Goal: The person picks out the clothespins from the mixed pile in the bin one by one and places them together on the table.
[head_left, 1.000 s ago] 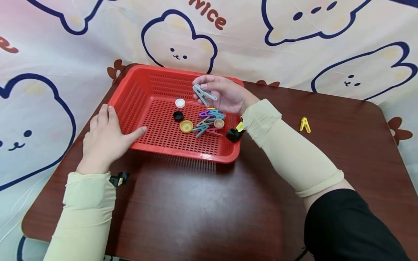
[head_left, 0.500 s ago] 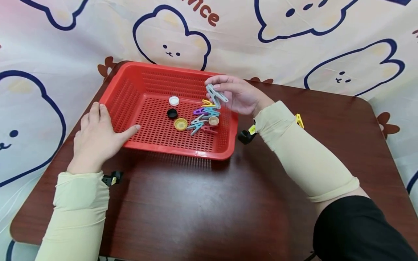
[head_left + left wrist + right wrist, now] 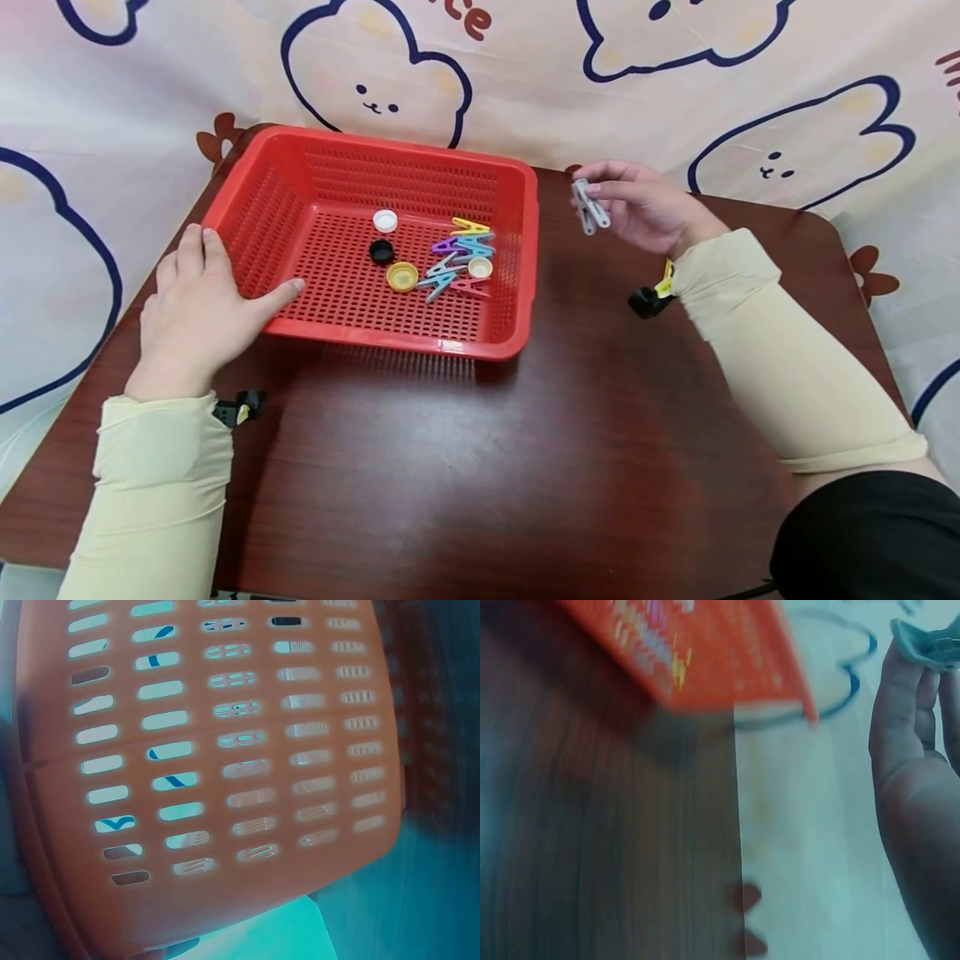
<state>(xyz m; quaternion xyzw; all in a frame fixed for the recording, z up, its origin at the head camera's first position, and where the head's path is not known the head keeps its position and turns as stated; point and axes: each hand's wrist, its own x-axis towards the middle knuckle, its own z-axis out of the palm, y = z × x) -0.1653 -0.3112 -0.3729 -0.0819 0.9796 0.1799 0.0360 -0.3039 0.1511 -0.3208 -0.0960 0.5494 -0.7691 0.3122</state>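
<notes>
My right hand (image 3: 637, 204) pinches a grey plastic clothespin (image 3: 588, 208) above the table, to the right of the red basket (image 3: 390, 337). In the right wrist view the clothespin (image 3: 926, 646) shows at the fingertips, at the top right edge. My left hand (image 3: 197, 308) rests on the basket's left front corner, fingers straight along the rim and thumb reaching over it. Inside the basket lie a yellow clothespin (image 3: 471, 226), a purple clothespin (image 3: 444, 246) and several blue, grey and red ones. A white cap (image 3: 386, 220), a black cap (image 3: 381, 252), a yellow cap (image 3: 402, 277) and a beige cap (image 3: 480, 267) lie beside them.
A yellow clothespin (image 3: 668, 268) on the table is mostly hidden by the right wrist. The dark wooden table (image 3: 450, 467) meets a patterned cloth (image 3: 540, 92) at the back. The left wrist view shows the basket's slotted side wall (image 3: 217, 765) close up.
My right hand has carried the grey clothespin from above the basket out to the right, past its rim. The left hand has stayed on the basket corner. The head view has shifted slightly.
</notes>
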